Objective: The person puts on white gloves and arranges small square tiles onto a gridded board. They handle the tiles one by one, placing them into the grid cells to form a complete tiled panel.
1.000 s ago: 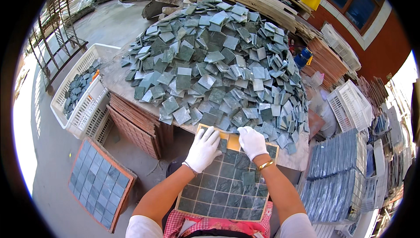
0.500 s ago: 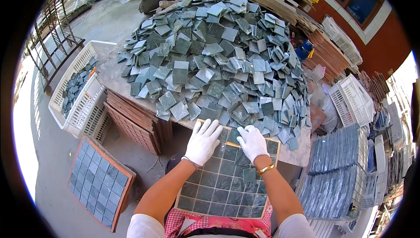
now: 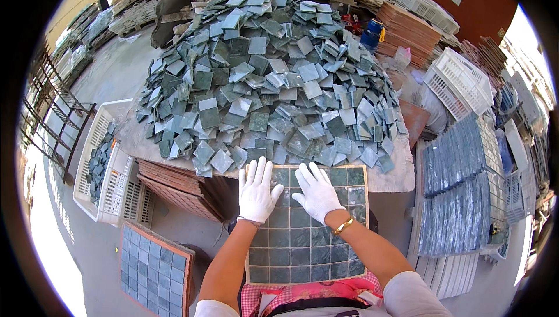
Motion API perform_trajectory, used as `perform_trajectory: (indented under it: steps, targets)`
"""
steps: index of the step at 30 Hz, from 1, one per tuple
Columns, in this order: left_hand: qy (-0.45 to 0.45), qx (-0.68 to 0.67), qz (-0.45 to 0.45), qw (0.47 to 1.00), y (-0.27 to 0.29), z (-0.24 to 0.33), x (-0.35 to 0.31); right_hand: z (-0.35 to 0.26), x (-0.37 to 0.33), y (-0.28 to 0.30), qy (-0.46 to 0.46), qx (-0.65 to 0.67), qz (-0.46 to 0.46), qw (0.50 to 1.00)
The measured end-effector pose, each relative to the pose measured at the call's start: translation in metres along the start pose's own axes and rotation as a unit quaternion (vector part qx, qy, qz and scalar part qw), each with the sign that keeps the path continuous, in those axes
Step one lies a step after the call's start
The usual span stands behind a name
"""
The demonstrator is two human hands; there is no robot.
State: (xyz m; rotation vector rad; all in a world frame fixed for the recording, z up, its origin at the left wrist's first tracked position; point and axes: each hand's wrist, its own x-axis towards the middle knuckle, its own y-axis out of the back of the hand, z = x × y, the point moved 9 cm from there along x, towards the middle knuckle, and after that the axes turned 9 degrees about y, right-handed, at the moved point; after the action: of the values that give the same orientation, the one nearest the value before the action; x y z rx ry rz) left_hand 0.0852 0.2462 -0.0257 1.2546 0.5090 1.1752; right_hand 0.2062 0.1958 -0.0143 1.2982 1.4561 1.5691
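Observation:
A framed grid of square green-grey stone tiles (image 3: 300,238) rests against my lap. Thin light strips edge it, and pale lines run between the tiles. Flat on its upper left part lies my left hand (image 3: 257,192), in a white glove, fingers stretched out. My right hand (image 3: 317,195), also gloved in white, is spread over the upper middle, thumb apart. Neither hand holds anything. Some tiles are hidden under the gloves. Just beyond the frame, a large heap of loose square tiles (image 3: 273,78) covers the worktable (image 3: 396,182).
To the left stand a white crate (image 3: 119,186) with tile pieces, stacked reddish-brown boards (image 3: 174,186) and another tiled panel (image 3: 152,267). On the right are stacked tile sheets (image 3: 454,200) and white plastic crates (image 3: 460,81). A blue container (image 3: 371,34) sits behind the heap.
Both hands have flattened and spread on the grid; the right has moved left and its bent fingers have straightened. The tile lying loose near my right wrist no longer shows. The view has shifted.

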Motion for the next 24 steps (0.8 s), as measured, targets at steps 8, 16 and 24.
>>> perform_trajectory:
  steps: [8, 16, 24]
  targets:
    - [-0.027, 0.042, -0.065, 0.997, 0.007, 0.018, -0.057, -0.002, -0.052, -0.004, 0.032, 0.149, -0.04, 0.988]
    - [-0.047, 0.025, -0.127, 0.99, 0.01, 0.048, -0.106, -0.02, -0.077, -0.002, -0.04, 0.038, -0.07, 0.996]
    - [0.105, -0.086, -0.019, 0.991, 0.03, -0.041, -0.127, -0.021, -0.082, 0.001, -0.059, -0.025, -0.128, 0.99]
